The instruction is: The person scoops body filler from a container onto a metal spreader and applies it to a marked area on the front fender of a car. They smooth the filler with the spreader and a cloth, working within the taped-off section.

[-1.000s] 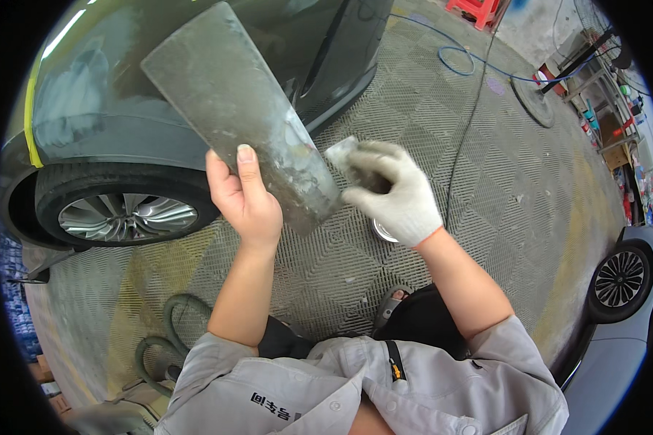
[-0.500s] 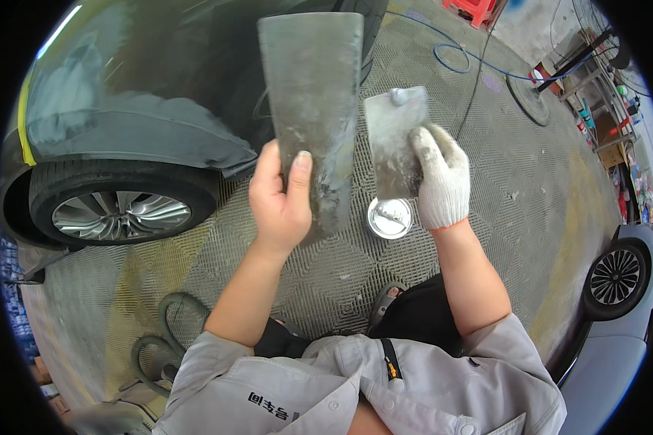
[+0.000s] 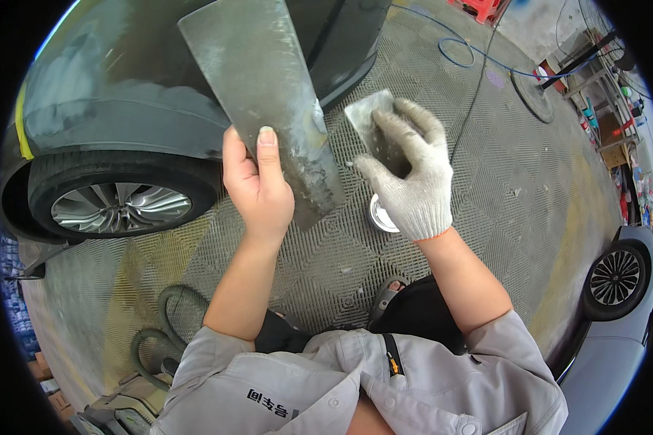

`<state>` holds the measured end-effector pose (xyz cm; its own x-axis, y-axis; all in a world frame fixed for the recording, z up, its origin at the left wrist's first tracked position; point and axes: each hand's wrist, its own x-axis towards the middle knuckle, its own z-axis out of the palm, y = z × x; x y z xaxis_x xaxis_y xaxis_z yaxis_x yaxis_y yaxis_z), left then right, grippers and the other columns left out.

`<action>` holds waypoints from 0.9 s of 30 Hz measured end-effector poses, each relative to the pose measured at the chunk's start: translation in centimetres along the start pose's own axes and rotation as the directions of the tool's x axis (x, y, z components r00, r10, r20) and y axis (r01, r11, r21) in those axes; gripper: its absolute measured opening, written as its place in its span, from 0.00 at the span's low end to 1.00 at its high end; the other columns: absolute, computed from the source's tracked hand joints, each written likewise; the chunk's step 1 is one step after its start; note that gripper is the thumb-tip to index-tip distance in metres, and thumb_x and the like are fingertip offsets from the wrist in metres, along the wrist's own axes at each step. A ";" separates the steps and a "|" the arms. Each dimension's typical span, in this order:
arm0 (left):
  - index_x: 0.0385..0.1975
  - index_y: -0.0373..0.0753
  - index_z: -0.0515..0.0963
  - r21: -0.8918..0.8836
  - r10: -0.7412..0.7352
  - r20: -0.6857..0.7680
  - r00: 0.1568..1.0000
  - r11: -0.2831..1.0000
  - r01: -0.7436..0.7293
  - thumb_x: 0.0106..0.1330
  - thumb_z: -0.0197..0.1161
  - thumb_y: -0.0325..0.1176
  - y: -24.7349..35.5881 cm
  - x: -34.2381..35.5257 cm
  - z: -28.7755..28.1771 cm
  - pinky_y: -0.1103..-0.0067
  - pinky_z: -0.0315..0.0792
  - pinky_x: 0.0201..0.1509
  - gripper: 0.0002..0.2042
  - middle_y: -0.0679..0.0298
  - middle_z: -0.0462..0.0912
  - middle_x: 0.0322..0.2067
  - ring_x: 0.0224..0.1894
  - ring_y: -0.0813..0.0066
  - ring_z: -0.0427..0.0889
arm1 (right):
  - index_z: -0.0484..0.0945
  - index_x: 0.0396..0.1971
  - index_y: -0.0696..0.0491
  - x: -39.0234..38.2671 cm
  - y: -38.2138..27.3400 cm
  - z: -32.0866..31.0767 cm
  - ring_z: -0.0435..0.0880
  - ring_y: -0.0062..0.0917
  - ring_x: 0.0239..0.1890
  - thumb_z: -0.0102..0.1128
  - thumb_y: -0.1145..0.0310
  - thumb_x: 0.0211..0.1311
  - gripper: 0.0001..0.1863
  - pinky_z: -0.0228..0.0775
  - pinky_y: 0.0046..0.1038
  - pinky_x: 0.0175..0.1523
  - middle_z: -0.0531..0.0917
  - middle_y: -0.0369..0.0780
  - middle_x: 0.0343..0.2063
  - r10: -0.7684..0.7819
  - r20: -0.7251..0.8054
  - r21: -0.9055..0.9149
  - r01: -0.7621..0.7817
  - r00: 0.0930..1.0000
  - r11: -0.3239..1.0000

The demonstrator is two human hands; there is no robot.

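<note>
My bare left hand [image 3: 257, 170] grips a long grey metal plate [image 3: 257, 61] by its lower part, thumb on top; the plate is tilted and smeared with putty-like residue along its right side. Just to its right, my right hand [image 3: 406, 163], in a soiled white knit glove, holds a smaller metal scraper [image 3: 363, 114], angled and partly hidden by the fingers. The two tools are close, with a small gap. Beneath my right hand an open round tin [image 3: 379, 217] stands on the floor, partly covered by the hand. A dark grey car body [image 3: 101, 87] with dull patches is behind the plate.
A car wheel [image 3: 121, 204] and yellow tape [image 3: 22, 119] are on the left, a hose [image 3: 168, 312] lower left. Blue air line [image 3: 457, 51], red stool [image 3: 475, 7], round stand base [image 3: 531, 98] and cluttered shelf [image 3: 595, 116] are upper right; another car [image 3: 620, 330] is lower right.
Since half a second ago both tools have tilted leftward at the top. My left hand moved left and up; my right hand moved slightly left, turning the scraper and covering more of the tin.
</note>
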<state>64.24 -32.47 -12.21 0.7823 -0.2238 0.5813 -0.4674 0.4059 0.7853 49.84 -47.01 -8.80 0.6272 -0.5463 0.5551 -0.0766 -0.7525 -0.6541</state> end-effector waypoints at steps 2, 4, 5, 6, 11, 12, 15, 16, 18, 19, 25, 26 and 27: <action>0.58 0.29 0.77 0.081 0.043 0.039 0.998 0.996 -0.047 0.86 0.58 0.30 -0.3 -0.5 0.0 0.80 0.74 0.59 0.11 0.64 0.84 0.50 0.50 0.81 0.79 | 0.89 0.60 0.50 0.1 -0.1 -0.1 0.82 0.44 0.68 0.87 0.67 0.51 0.32 0.83 0.41 0.68 0.77 0.50 0.68 -0.145 0.037 -0.054 0.147 0.989 0.988; 0.59 0.28 0.77 0.181 0.075 0.077 0.994 0.980 -0.087 0.86 0.58 0.30 -0.3 -0.7 0.0 0.79 0.75 0.59 0.12 0.62 0.85 0.52 0.51 0.79 0.81 | 0.90 0.59 0.50 0.0 -0.3 -0.1 0.83 0.43 0.68 0.87 0.68 0.50 0.32 0.82 0.40 0.69 0.78 0.50 0.68 -0.060 0.359 0.115 0.020 0.932 0.993; 0.59 0.28 0.77 0.215 0.055 0.082 0.995 0.974 -0.071 0.86 0.58 0.30 -0.3 -0.7 -0.1 0.79 0.75 0.59 0.12 0.62 0.85 0.53 0.52 0.79 0.81 | 0.89 0.59 0.51 0.1 -0.2 -0.5 0.83 0.41 0.68 0.87 0.68 0.51 0.32 0.80 0.39 0.70 0.77 0.50 0.69 -0.046 0.440 0.085 0.009 0.897 0.996; 0.59 0.28 0.77 0.251 0.036 0.087 0.996 0.966 -0.057 0.86 0.57 0.30 -0.2 -0.6 -0.2 0.78 0.75 0.59 0.12 0.62 0.85 0.53 0.52 0.79 0.81 | 0.88 0.60 0.52 0.1 -0.3 -0.5 0.82 0.40 0.68 0.86 0.68 0.51 0.32 0.80 0.39 0.70 0.77 0.49 0.70 -0.024 0.357 0.154 -0.033 0.934 0.988; 0.60 0.31 0.77 -0.115 -0.096 0.054 0.994 0.988 0.101 0.86 0.57 0.29 0.0 -0.7 0.3 0.79 0.72 0.63 0.11 0.64 0.84 0.53 0.54 0.80 0.79 | 0.84 0.63 0.56 -0.2 -0.1 -0.2 0.82 0.38 0.68 0.85 0.70 0.54 0.34 0.79 0.36 0.71 0.76 0.47 0.71 0.091 0.308 0.384 -0.211 0.947 0.899; 0.59 0.32 0.77 -0.145 -0.086 0.018 0.996 0.986 0.088 0.87 0.57 0.30 0.1 -0.9 0.4 0.79 0.72 0.64 0.11 0.65 0.83 0.53 0.54 0.80 0.78 | 0.83 0.63 0.56 -0.3 -0.1 0.3 0.82 0.38 0.68 0.84 0.71 0.54 0.34 0.79 0.36 0.71 0.76 0.47 0.71 0.136 0.392 0.364 -0.289 0.910 0.886; 0.56 0.32 0.77 -0.062 -0.039 -0.056 0.998 0.997 0.036 0.87 0.57 0.32 -0.1 0.5 -0.3 0.79 0.71 0.63 0.10 0.64 0.83 0.52 0.52 0.80 0.77 | 0.85 0.61 0.55 -0.3 0.9 0.5 0.85 0.37 0.64 0.83 0.65 0.56 0.31 0.79 0.35 0.69 0.80 0.47 0.66 0.154 0.349 0.169 -0.224 0.925 0.960; 0.56 0.32 0.77 -0.072 -0.039 -0.078 0.996 0.997 0.033 0.87 0.57 0.32 -0.2 1.0 -0.7 0.79 0.71 0.63 0.10 0.64 0.83 0.51 0.52 0.80 0.77 | 0.86 0.61 0.54 -0.2 1.5 0.2 0.86 0.37 0.61 0.83 0.63 0.56 0.31 0.80 0.35 0.69 0.81 0.47 0.65 0.167 0.331 0.145 -0.225 0.929 0.963; 0.56 0.32 0.77 -0.032 0.026 -0.079 0.997 0.999 -0.029 0.87 0.57 0.32 -0.2 1.6 -1.4 0.79 0.71 0.63 0.10 0.65 0.83 0.50 0.51 0.81 0.77 | 0.83 0.66 0.59 0.2 2.3 -0.3 0.88 0.30 0.60 0.72 0.63 0.71 0.27 0.80 0.33 0.66 0.88 0.45 0.59 0.288 0.314 0.546 -0.420 0.905 0.725; 0.56 0.32 0.77 -0.019 0.039 -0.091 0.995 0.999 -0.041 0.87 0.57 0.32 -0.2 1.9 -1.7 0.79 0.71 0.63 0.10 0.65 0.83 0.50 0.51 0.81 0.77 | 0.82 0.66 0.61 0.3 2.6 -0.6 0.88 0.29 0.60 0.69 0.63 0.75 0.26 0.80 0.33 0.66 0.88 0.46 0.59 0.370 0.388 0.641 -0.536 0.844 0.549; 0.57 0.31 0.77 -0.122 -0.122 -0.067 0.990 0.986 0.113 0.87 0.57 0.30 -0.1 0.3 -0.4 0.78 0.72 0.62 0.09 0.64 0.84 0.51 0.52 0.79 0.79 | 0.85 0.59 0.67 0.2 1.3 -0.6 0.89 0.25 0.46 0.66 0.59 0.79 0.25 0.82 0.28 0.55 0.92 0.43 0.46 0.369 0.628 0.271 -0.638 0.685 0.721; 0.58 0.31 0.77 -0.062 -0.125 0.024 0.992 0.990 0.126 0.86 0.57 0.28 -0.1 -0.2 0.1 0.78 0.72 0.62 0.09 0.64 0.84 0.51 0.52 0.80 0.79 | 0.84 0.60 0.67 0.3 1.1 -0.6 0.89 0.25 0.46 0.66 0.59 0.79 0.25 0.82 0.28 0.55 0.92 0.43 0.46 0.423 0.563 0.342 -0.666 0.710 0.663; 0.58 0.31 0.77 0.004 -0.068 0.105 0.992 0.998 0.068 0.86 0.57 0.28 -0.1 -0.6 0.3 0.79 0.73 0.62 0.10 0.65 0.84 0.51 0.52 0.80 0.79 | 0.83 0.61 0.67 0.4 1.1 -0.7 0.89 0.24 0.46 0.66 0.59 0.79 0.26 0.83 0.28 0.55 0.92 0.44 0.46 0.450 0.521 0.420 -0.677 0.725 0.605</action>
<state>63.69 -32.67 -12.58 0.7649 -0.3426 0.5454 -0.4145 0.3863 0.8240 49.53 -48.29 -8.92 0.8242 -0.5434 -0.1595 -0.1453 0.0693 -0.9870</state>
